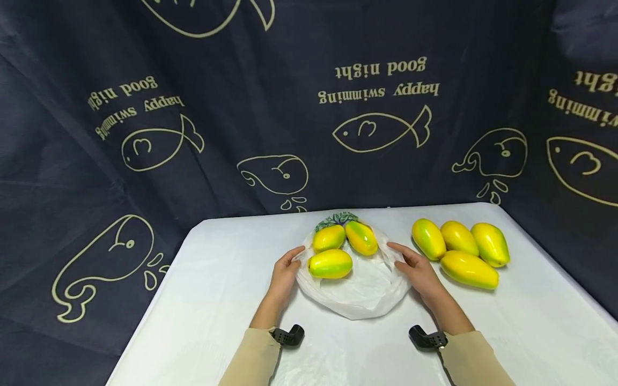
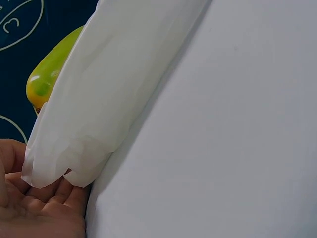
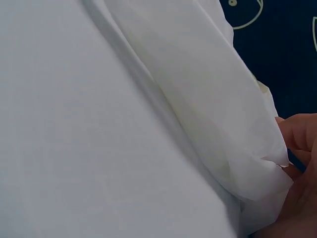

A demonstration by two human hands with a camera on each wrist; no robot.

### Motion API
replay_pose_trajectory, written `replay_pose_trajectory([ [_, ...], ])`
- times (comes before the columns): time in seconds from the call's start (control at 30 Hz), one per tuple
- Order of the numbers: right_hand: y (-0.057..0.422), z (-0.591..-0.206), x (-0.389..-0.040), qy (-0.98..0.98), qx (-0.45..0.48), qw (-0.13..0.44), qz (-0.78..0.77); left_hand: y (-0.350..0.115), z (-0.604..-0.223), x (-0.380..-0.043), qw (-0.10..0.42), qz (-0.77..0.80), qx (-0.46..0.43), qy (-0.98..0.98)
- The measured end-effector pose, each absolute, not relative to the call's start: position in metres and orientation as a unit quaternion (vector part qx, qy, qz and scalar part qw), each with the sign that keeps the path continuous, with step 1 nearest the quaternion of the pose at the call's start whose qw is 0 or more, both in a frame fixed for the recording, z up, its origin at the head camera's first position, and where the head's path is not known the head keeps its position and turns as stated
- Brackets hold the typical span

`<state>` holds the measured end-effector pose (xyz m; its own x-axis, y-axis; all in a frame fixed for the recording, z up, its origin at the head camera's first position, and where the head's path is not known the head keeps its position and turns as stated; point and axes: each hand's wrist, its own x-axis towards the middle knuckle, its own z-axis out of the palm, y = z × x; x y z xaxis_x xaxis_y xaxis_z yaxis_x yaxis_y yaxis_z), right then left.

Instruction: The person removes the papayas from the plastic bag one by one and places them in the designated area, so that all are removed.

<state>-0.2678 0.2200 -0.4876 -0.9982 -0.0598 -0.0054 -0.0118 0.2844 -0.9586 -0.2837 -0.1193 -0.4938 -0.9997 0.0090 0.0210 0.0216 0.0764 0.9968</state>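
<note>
A white plastic bag (image 1: 354, 310) with a green tree print lies spread open, its rim rolled into a ring. Three yellow-green mangoes (image 1: 330, 264) sit inside, toward the left and back. At the bag's left rim my left hand (image 1: 284, 273) grips the plastic between thumb and fingers. My right hand (image 1: 419, 272) holds the opposite rim the same way. The left wrist view shows the bag's edge (image 2: 99, 94) over the fingers, with one mango (image 2: 47, 79) behind it. In the right wrist view the bag's side (image 3: 213, 104) runs down to the right hand (image 3: 299, 168).
Several more mangoes (image 1: 469, 269) lie grouped on the white table (image 1: 217, 284), to the right of the bag. Behind the table hangs a dark blue curtain (image 1: 289, 123) with fish and whale drawings. Each wrist wears a black band with a camera (image 1: 288, 336).
</note>
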Motion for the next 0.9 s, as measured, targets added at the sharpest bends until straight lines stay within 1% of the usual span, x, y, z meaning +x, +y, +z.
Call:
replay_pose_trajectory([
  [0.27,0.22,-0.488,-0.265,0.809,-0.027,0.026,-0.586,-0.118,-0.486,-0.28,0.011,-0.688,-0.004,-0.725],
  [0.5,0.22,-0.487,-0.265,0.812,-0.031,0.021,-0.582,-0.119,-0.478,-0.282,0.064,-0.665,-0.018,-0.744],
  [0.73,0.221,-0.487,-0.264,0.809,-0.038,0.02,-0.587,-0.111,-0.459,-0.277,0.124,-0.593,-0.082,-0.791],
  [0.83,0.221,-0.487,-0.265,0.809,-0.037,0.019,-0.586,-0.104,-0.449,-0.272,0.13,-0.567,-0.105,-0.806],
  [0.9,0.221,-0.486,-0.265,0.81,-0.036,0.019,-0.586,-0.1,-0.444,-0.268,0.122,-0.557,-0.123,-0.812],
])
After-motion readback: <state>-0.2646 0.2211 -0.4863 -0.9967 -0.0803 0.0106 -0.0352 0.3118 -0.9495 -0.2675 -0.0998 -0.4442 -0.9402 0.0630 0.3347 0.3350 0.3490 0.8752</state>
